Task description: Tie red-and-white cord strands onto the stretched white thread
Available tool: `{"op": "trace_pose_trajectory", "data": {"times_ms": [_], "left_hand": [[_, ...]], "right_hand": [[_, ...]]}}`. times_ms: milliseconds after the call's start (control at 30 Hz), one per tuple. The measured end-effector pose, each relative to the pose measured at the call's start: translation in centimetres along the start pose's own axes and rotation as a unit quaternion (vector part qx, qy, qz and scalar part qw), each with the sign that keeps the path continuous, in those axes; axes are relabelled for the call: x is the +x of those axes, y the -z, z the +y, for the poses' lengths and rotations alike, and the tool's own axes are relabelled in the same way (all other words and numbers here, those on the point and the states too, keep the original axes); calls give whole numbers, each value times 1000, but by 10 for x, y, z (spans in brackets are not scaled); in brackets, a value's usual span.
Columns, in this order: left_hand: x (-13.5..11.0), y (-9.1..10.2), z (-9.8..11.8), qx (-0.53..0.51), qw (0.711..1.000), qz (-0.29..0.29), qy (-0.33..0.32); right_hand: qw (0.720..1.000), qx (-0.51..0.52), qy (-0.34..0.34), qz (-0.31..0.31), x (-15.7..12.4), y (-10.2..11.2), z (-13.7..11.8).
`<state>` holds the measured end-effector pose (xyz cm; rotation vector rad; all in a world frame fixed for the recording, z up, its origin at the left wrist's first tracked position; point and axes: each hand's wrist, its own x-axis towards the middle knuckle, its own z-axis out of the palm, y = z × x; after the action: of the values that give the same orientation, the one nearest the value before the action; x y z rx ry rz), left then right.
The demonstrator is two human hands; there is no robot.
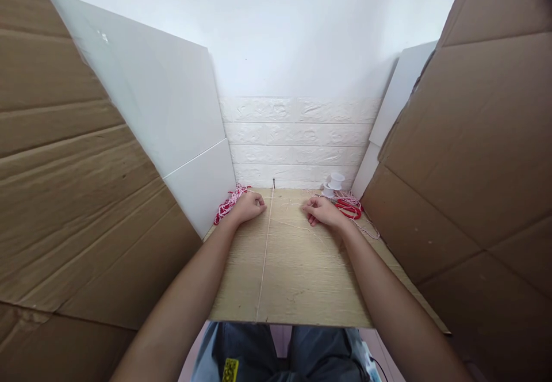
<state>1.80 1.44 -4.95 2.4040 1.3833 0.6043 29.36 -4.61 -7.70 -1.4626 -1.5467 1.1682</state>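
Observation:
A pale cord [264,255] runs taut from a small dark nail [273,182] at the back of the wooden board down to its front edge. My left hand [250,207] is just left of the cord, thumb and fingers pinched together. On the other side, my right hand [323,211] pinches too, some fingers curled. A very thin pale thread [291,224] crosses the cord between the hands and loops loosely on the right. Its ends appear to go into both pinches, though the fingertips partly hide them.
Red-and-white thread [228,203] is heaped behind my left hand. White spools [335,181], more thread and red-handled scissors [350,209] lie beyond my right hand. Cardboard walls [77,198] flank the wooden board [302,290]; a white brick-pattern wall [297,134] closes the back.

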Motion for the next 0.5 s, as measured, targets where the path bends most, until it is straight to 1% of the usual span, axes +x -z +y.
{"op": "trace_pose_trajectory", "data": {"times_ms": [67,133,200,300,400,500], "left_hand": [[0,0,0,-2,1000,-1,0],[0,0,0,-4,1000,0,-2],[0,1,0,-6,1000,3,-2],[0,0,-1,-7,1000,7,-1],[1,-1,-2,-8,1000,9,-4],[1,-2,-3,-8,1000,8,-3]], "right_hand": [[999,12,23,20,4,-2,2],[998,-13,51,37,5,-3,1],[992,-79,83,55,3,-2,-1],[971,-194,120,74,-2,1,-6],[950,-283,114,72,-8,3,-9],[940,-326,88,50,-10,3,-10]]}}
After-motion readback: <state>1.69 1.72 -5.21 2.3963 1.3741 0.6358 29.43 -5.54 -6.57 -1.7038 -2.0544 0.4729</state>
